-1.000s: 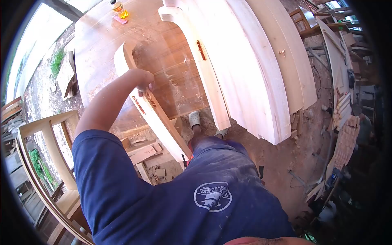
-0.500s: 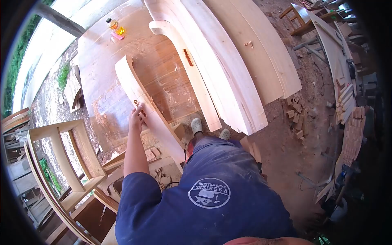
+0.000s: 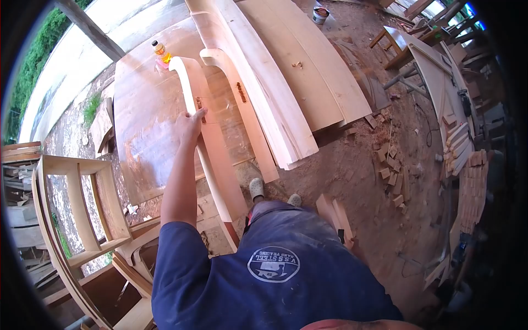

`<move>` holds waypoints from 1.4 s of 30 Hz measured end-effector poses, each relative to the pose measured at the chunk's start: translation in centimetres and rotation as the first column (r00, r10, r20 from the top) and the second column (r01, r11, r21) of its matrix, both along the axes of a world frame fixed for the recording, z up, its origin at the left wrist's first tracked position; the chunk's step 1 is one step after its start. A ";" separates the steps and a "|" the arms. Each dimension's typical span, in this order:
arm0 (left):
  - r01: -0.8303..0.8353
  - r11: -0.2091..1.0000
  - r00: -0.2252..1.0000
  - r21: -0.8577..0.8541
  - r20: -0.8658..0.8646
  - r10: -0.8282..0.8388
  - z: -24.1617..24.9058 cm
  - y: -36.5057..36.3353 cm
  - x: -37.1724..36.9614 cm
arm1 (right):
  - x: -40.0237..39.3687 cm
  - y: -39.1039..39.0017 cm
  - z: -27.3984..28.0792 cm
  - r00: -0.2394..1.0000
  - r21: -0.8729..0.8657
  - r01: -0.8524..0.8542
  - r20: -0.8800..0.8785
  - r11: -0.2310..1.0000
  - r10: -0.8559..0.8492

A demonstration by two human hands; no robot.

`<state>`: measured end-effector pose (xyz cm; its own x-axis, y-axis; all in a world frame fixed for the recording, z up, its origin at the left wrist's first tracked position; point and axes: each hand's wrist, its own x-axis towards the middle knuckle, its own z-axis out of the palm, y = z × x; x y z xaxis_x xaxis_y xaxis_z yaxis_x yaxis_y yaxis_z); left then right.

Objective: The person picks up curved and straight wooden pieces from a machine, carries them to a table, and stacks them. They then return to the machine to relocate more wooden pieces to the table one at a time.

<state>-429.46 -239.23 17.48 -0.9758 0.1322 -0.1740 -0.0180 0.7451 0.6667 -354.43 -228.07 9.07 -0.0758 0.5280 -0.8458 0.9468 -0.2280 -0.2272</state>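
My left hand (image 3: 190, 125) is closed around the edge of a long curved wooden rail (image 3: 217, 151), beside a dark reddish-brown carved or slotted patch on it. The rail's hooked end points away from me. Its near end is by my left hip. My right hand (image 3: 353, 247) shows only in part beyond my right side, close to a short wooden piece (image 3: 334, 214); its fingers are hidden. A matching curved rail (image 3: 245, 104) with a similar dark patch lies to the right on the plywood table (image 3: 148, 126).
Thick curved boards (image 3: 264, 82) and a wide panel (image 3: 313, 71) lie on the right. A yellow bottle (image 3: 161, 53) stands at the far left. A wooden frame (image 3: 82, 214) is at my left. Wood offcuts (image 3: 391, 170) litter the ground, and a bucket (image 3: 320, 15) stands behind.
The held rail has turned, and its hooked end has swung up and right toward the matching rail. My left hand has moved up with it. The camera view has shifted too.
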 end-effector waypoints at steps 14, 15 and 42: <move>0.236 0.901 0.965 0.364 0.024 -0.263 -8.2 10.9 4.1 | 5.3 -6.5 -2.4 0.962 -0.075 0.250 0.130 0.965 -0.239; 0.139 0.764 0.923 0.630 0.198 -0.331 -11.2 10.2 4.5 | 5.6 -7.5 -2.2 0.952 -0.076 0.282 0.144 0.956 -0.270; 0.962 -0.119 -0.231 0.247 0.498 -0.836 -14.3 0.0 11.9 | -3.0 -21.2 4.4 0.981 0.206 0.126 0.119 0.970 -0.153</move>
